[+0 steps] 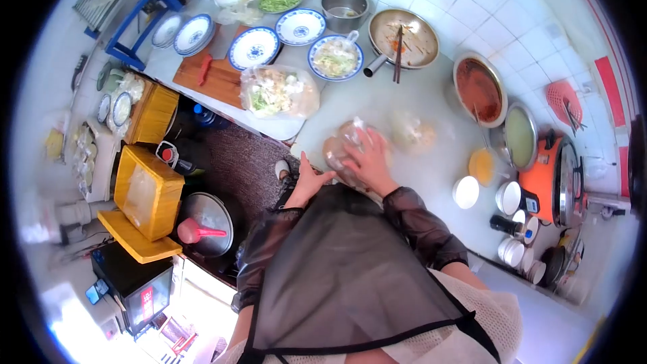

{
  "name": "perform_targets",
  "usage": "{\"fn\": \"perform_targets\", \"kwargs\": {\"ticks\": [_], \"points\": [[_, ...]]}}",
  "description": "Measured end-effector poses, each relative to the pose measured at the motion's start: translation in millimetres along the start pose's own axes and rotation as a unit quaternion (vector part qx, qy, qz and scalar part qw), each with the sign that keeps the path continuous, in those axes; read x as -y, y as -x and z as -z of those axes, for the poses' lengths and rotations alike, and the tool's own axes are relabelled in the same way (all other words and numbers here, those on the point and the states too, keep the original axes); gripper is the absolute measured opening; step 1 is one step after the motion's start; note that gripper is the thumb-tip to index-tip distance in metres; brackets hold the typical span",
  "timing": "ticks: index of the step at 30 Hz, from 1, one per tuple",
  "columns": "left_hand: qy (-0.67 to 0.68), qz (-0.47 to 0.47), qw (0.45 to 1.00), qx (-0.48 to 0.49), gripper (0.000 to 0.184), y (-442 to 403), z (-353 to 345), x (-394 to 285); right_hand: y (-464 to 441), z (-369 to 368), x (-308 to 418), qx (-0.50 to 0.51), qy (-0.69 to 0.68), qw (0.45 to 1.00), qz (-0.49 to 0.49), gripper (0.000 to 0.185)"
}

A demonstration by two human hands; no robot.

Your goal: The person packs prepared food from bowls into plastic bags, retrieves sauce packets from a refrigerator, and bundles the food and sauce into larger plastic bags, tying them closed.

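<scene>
My right hand (369, 164) lies over a clear plastic bag (335, 150) with brownish contents, at the counter's near edge. Its thumb and fingers are spread around the bag's right side, gripping it. Just left of the bag, my left hand (309, 183) is held with thumb and fingers apart and nothing in it. A second plastic bag (412, 132) with pale contents, blurred, sits to the right. Farther back is an open plastic bag (280, 91) of chopped green and white vegetables. What exactly the brownish contents are, I cannot tell.
Behind stand patterned plates (254, 48), a plate of shredded vegetables (335, 59) and a frying pan (404, 37) with chopsticks. To the right are a pot of red sauce (480, 89), white bowls (466, 192) and an orange cooker (549, 178). Yellow crates (148, 192) stand left.
</scene>
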State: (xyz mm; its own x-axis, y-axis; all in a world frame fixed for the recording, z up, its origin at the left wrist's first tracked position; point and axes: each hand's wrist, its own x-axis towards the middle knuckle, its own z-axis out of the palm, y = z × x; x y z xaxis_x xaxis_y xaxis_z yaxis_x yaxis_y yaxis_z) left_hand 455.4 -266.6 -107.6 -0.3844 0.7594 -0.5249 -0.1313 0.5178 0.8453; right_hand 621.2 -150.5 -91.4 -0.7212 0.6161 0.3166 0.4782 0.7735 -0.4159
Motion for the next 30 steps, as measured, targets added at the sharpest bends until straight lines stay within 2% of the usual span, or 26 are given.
{"fn": "perform_targets", "kwargs": {"ticks": [4,5,8,10,12,13,15,16,18,20,22,23,24,26,27,29,30], "points": [[-0.074,-0.039,0.995,-0.047,0.119,-17.9,18.9,33.1,-13.7,9.0,11.6,0.003,-0.017,1.000,0.001,0.040],[-0.073,-0.040,0.995,-0.053,0.119,-14.5,24.5,23.7,-23.8,12.8,18.2,0.003,-0.019,1.000,0.007,0.040],[-0.086,-0.071,0.991,-0.080,0.118,-3.1,41.6,-6.2,-67.5,13.2,54.2,-0.043,-0.105,0.993,0.025,0.040],[-0.107,-0.028,0.987,-0.116,0.116,-7.3,54.5,-11.4,-109.6,1.8,88.8,0.051,-0.287,0.956,0.003,0.059],[-0.096,-0.015,0.988,-0.116,0.115,-13.9,69.0,-12.7,-152.4,-44.4,107.9,0.017,-0.256,0.965,0.050,0.040],[-0.081,0.000,0.990,-0.114,0.114,-17.8,77.1,-11.7,-170.9,-72.3,111.2,0.014,-0.258,0.965,0.051,0.040],[-0.071,0.003,0.991,-0.118,0.114,-27.7,93.8,-5.9,-199.6,-113.2,115.3,0.045,-0.114,0.991,0.057,0.050],[-0.059,0.010,0.991,-0.118,0.114,-32.0,103.8,-2.8,-203.6,-120.8,115.0,0.043,-0.115,0.991,0.055,0.050],[-0.077,0.003,0.990,-0.118,0.113,-32.4,125.1,-14.4,-206.8,-114.8,116.3,0.020,-0.075,0.993,0.091,0.058],[-0.068,-0.027,0.989,-0.126,0.111,-43.3,142.0,-17.7,-202.2,-96.4,111.3,-0.013,-0.084,0.993,0.081,0.054],[-0.084,-0.010,0.990,-0.111,0.111,-45.0,149.9,-47.2,-193.8,-84.8,99.1,0.069,-0.038,0.993,-0.083,0.056],[-0.124,-0.033,0.984,-0.122,0.112,-50.5,153.2,-51.1,-190.5,-85.2,98.1,-0.017,-0.035,0.997,-0.068,0.047],[-0.164,-0.059,0.976,-0.132,0.113,-56.3,156.7,-56.1,-187.5,-83.9,96.0,-0.020,-0.028,0.996,-0.079,0.047],[-0.169,-0.098,0.974,-0.116,0.113,-67.0,157.1,-71.5,-195.1,-64.9,98.4,0.111,-0.136,0.980,-0.100,0.037],[-0.194,-0.131,0.964,-0.123,0.111,-71.1,157.8,-79.3,-203.1,-49.4,102.7,0.106,-0.132,0.980,-0.107,0.037],[-0.208,-0.193,0.951,-0.125,0.108,-85.2,165.3,-87.8,-224.1,-20.3,102.8,-0.115,-0.140,0.975,-0.129,0.023],[-0.208,-0.196,0.950,-0.123,0.108,-93.7,171.1,-87.6,-236.1,-8.2,90.7,-0.216,-0.104,0.965,-0.108,0.020]]}}
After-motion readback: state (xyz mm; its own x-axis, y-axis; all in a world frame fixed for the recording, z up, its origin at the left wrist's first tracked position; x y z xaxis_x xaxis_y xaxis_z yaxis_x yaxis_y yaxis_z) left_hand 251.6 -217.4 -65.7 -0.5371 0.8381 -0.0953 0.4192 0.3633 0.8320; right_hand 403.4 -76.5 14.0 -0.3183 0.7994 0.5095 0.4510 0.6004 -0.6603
